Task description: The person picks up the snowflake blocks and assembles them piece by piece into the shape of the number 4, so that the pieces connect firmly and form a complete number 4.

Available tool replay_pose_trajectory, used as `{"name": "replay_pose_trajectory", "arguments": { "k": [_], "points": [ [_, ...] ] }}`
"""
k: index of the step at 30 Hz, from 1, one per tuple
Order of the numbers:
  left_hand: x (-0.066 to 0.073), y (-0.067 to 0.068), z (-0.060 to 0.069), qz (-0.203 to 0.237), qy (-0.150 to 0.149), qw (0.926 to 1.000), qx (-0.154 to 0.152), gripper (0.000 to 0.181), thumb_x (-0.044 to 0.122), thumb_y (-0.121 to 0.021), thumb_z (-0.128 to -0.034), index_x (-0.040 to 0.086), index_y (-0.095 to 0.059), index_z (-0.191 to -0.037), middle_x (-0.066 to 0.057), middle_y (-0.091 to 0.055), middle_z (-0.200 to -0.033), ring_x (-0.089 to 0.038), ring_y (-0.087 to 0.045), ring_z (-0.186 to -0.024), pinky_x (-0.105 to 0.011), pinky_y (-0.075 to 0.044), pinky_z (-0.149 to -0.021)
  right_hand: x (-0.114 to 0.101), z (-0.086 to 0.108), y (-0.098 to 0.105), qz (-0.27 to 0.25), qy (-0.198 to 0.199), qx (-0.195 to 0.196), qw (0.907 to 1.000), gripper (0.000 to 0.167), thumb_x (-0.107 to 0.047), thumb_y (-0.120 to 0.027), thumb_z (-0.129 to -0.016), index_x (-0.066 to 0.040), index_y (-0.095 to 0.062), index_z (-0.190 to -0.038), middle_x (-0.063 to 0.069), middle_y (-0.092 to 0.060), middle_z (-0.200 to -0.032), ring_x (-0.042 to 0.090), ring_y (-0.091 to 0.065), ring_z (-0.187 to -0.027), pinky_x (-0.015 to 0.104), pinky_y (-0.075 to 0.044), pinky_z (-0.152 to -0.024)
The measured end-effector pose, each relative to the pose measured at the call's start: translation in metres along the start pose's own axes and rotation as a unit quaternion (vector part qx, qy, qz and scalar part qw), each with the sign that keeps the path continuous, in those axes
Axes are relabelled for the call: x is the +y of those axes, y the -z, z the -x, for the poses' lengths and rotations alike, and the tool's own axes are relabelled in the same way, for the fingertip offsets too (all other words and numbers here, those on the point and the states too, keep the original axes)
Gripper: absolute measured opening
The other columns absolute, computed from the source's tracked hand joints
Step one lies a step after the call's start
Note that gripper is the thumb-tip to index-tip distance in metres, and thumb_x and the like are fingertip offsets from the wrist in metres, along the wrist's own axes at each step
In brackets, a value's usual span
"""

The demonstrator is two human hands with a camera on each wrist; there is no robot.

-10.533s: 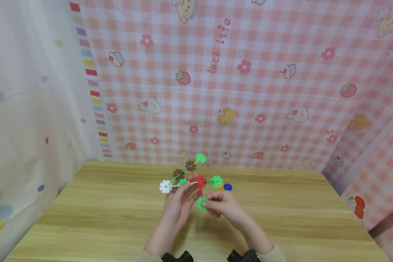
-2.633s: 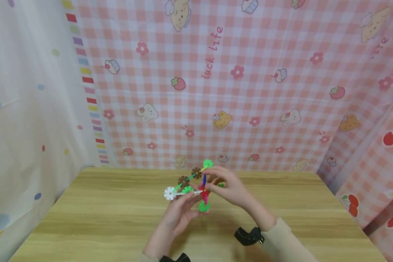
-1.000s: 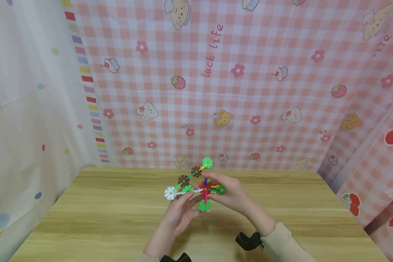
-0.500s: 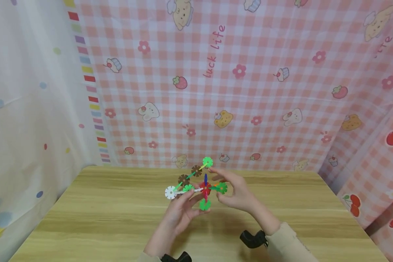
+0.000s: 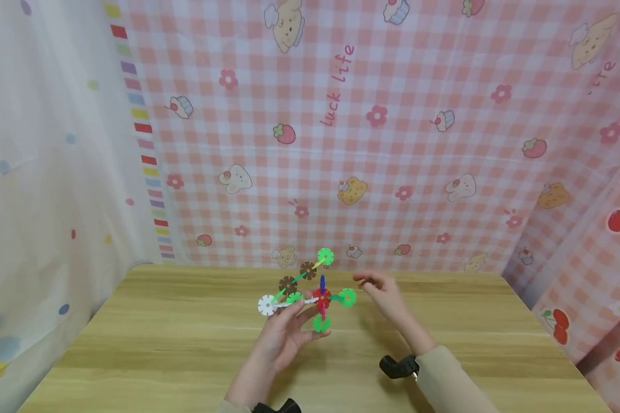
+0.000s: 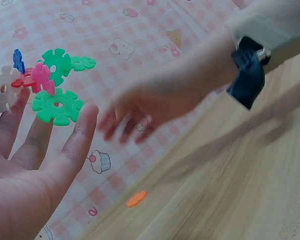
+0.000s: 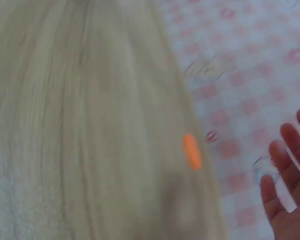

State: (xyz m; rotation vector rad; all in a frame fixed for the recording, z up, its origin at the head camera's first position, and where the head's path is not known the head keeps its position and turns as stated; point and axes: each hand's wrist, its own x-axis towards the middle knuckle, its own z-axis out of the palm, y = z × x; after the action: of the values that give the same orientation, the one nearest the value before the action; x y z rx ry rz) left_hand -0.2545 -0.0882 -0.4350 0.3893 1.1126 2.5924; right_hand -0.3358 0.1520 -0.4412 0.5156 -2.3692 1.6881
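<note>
My left hand [image 5: 284, 332] holds a branching structure of notched plastic snowflake discs, its thumb pressed near a pale disc. A red disc [image 5: 321, 298] forms a hub with a blue disc [image 5: 322, 284] standing above it, a pink disc [image 5: 323, 311] below and green discs [image 5: 347, 297] to the right and bottom. From a white disc [image 5: 266, 305], a chain with brown discs [image 5: 288, 285] rises to a green disc [image 5: 326, 256] at the tip. My right hand [image 5: 387, 292] is apart from the structure, holding nothing. The right wrist view shows its fingers [image 7: 290, 175] spread.
An orange disc [image 6: 137, 199] lies on the wooden table [image 5: 186, 344] close to its back edge; the head view mostly hides it behind a green disc. A pink checked cloth [image 5: 418, 143] hangs behind the table, and a pale dotted cloth [image 5: 46, 172] hangs at the left.
The blue disc, on the table at first, now stands on the red hub. My right hand has let go and moved right, away from the structure. My left hand keeps its hold.
</note>
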Motion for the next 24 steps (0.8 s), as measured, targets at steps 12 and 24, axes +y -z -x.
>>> {"name": "replay_pose_trajectory", "arguments": {
  "k": [12,24],
  "points": [
    [0.001,0.002,0.0,-0.005,0.0,1.0,0.005,0.016,0.016,-0.046,-0.1012,0.013,-0.062,-0.103,-0.004,-0.049,-0.142,-0.029,-0.045,-0.128,-0.059,-0.044,-0.092,0.058,-0.022,-0.014,0.12,-0.042,-0.096,0.9872,0.042,-0.01,-0.073,-0.084,0.006,-0.063,-0.121,0.018,-0.067,-0.112,0.032,-0.063,-0.102,0.046,-0.048,-0.091],
    [0.002,0.004,0.0,-0.016,-0.001,0.9998,-0.008,0.02,0.016,-0.044,-0.102,0.016,-0.064,-0.099,-0.004,-0.046,-0.145,-0.03,-0.044,-0.128,-0.059,-0.044,-0.092,0.062,-0.033,-0.021,0.214,-0.016,-0.102,0.9713,0.021,-0.014,-0.075,-0.081,-0.005,-0.075,-0.101,0.005,-0.071,-0.093,0.036,-0.059,-0.108,0.052,-0.033,-0.106]
  ]
}}
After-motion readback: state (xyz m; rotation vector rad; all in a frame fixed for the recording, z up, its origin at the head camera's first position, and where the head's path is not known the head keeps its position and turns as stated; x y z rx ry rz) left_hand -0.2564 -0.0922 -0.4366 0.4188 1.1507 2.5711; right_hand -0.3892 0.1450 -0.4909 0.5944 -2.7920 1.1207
